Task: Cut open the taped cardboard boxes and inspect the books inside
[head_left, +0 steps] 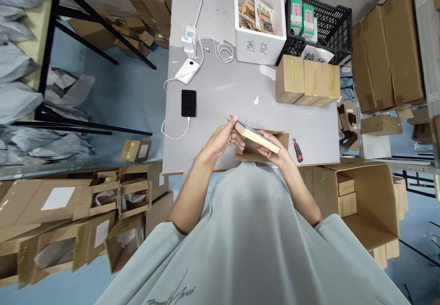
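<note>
A book (257, 137) with a dark cover and cream page edges is tilted between my two hands, over the near edge of the table. My left hand (225, 138) grips its left end, thumb on top. My right hand (274, 149) is wrapped round its right end. Beneath the book and hands an open cardboard box (282, 141) lies on the grey table (223, 99); its inside is mostly hidden. To the right of the box is a red and black box cutter (297, 150).
Behind are three taped boxes (312, 80), a white bin (261, 46) of booklets and a black crate (332, 28). A black phone (189, 103), a white power bank (187, 70) and cables lie left. A large open carton (371, 199) stands right.
</note>
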Available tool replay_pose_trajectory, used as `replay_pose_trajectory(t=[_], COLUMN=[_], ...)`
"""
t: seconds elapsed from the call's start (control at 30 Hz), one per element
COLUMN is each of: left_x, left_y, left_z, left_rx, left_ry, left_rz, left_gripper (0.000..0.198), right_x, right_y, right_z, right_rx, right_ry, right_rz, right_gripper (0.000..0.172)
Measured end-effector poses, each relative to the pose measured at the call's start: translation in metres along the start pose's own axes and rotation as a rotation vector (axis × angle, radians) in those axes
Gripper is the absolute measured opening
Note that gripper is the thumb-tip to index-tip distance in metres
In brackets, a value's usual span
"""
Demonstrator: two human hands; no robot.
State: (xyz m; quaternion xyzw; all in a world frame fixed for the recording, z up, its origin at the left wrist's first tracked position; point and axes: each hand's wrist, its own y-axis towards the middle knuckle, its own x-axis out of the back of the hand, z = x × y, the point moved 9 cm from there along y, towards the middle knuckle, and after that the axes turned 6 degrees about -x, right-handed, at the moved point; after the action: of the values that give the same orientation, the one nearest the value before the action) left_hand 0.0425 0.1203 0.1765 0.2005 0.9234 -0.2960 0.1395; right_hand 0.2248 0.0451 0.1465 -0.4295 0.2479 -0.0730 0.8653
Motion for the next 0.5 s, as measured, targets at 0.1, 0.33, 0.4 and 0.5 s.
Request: replay_pose_trajectory(t=[0.1, 0.33, 0.4, 0.5], left_x=[0.004, 0.003, -0.005, -0.032], left_y=[0.008, 0.019, 0.021, 0.016], left_z=[0.009, 0.047, 0.062, 0.079], left_rx=[0.043, 0.029, 0.055, 0.123], left_ry=[0.000, -0.378, -0.479, -0.574], left_rz=[0.025, 0.085, 0.103, 0.238], left_gripper=[0.074, 0.064, 0.054, 0.047], right_x=[0.004, 0.005, 0.002, -0.006], right_y=[0.004, -0.021, -0.027, -0.030], right_z=[-0.015, 0.013, 0.016, 0.001], right_rx=[-0.061, 0.218, 0.248, 0.198], right_ry=[0.081, -0.056, -0.050, 0.007], right_rz=[-0.013, -0.034, -0.032, -0.028], right_gripper=[0.024, 0.044, 0.049, 0.047])
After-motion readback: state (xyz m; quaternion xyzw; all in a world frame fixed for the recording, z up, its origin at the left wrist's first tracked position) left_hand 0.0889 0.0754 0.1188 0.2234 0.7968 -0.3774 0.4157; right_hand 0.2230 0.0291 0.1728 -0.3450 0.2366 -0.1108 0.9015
